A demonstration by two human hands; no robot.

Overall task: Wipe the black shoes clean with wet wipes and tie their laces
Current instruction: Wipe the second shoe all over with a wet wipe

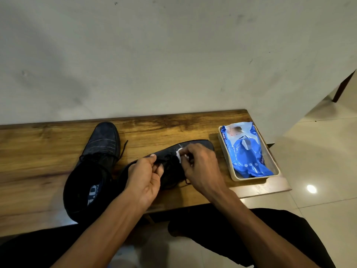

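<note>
Two black shoes lie on a wooden table (38, 151). The left shoe (96, 163) points away from me, its opening toward me and its laces loose. The right shoe (197, 145) lies tipped with its toe to the right. My left hand (144, 178) pinches the black lace (170, 158) at the middle of this shoe. My right hand (202, 167) grips a small white wet wipe (179, 154) and curls over the same laces. My hands hide most of this shoe's middle.
A blue pack of wet wipes (247, 151) lies in a cream tray (236, 176) at the table's right end. A plain wall stands right behind the table. Tiled floor lies to the right. My dark-trousered knees sit below the table's front edge.
</note>
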